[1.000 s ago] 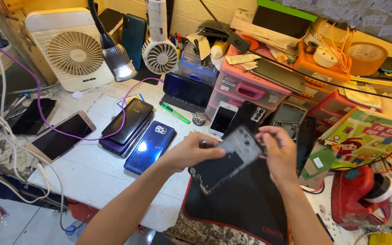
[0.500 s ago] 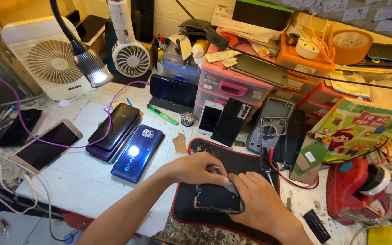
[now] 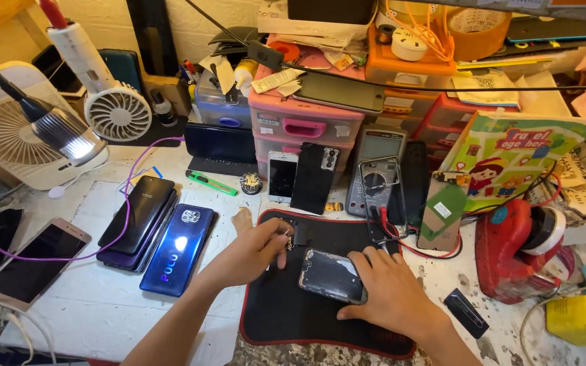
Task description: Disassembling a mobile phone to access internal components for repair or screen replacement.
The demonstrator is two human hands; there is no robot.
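Head view is showing two bare hands working over one black rubbery mat (image 3: pixel 286 312) lying at the near edge of the tabletop (image 3: pixel 89 305). Right hand (image 3: pixel 391 298) is pressing flat, fingers spread, holding down one opened phone (image 3: pixel 331 274), a rounded rectangle with a scuffed metallic inside, resting on the mat's middle. Left hand (image 3: pixel 252 251) is pinching narrowly on a small dark part (image 3: pixel 291 237) near the mat's far edge. Farther left, one glossy blue phone (image 3: pixel 179 247) and one stack of dark phones (image 3: pixel 137 220) are lying flat. Farther back, one grey multimeter (image 3: pixel 373 183) is leaning against pink plastic drawers (image 3: pixel 303 129).
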